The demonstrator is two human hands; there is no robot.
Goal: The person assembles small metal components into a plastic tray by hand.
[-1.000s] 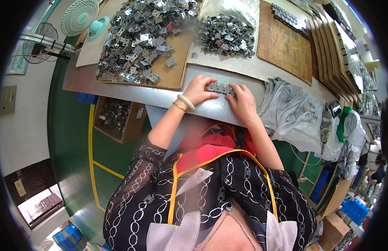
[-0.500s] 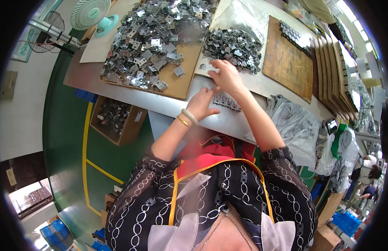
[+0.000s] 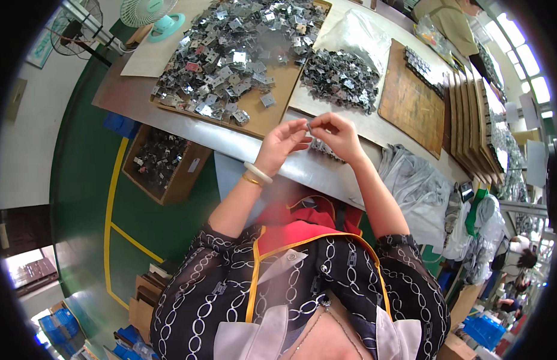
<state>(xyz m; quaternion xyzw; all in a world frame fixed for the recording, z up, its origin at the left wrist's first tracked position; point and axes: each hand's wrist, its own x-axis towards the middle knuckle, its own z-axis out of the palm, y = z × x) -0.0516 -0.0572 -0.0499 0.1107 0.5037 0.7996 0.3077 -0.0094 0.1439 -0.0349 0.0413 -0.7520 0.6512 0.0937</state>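
Note:
My right hand [image 3: 340, 138] is closed in a pinch on a small metal part [image 3: 309, 126] above the table's front edge. My left hand [image 3: 281, 146] faces it from the left, fingers stretched out and apart, their tips close to that part; whether they touch it I cannot tell. Below my right hand, a short row of small metal pieces [image 3: 327, 151] lies on the metal table edge, partly covered by the hand. Beyond the hands is a heap of small dark metal parts [image 3: 339, 78]. To its left, a shallow cardboard tray [image 3: 277, 114] holds many shiny bent metal plates [image 3: 230, 60].
A brown wooden board [image 3: 410, 114] carries a row of metal parts at its far edge. Upright boards [image 3: 470, 120] stand at the right. Grey cloth or plastic [image 3: 410, 180] hangs over the near edge. A box of parts [image 3: 161, 165] is below left, a fan [image 3: 149, 12] far left.
My right hand has drawn back from beside the dark heap toward my left hand, now pinching a small metal part. My left hand has lifted slightly, its fingers turned toward the right hand.

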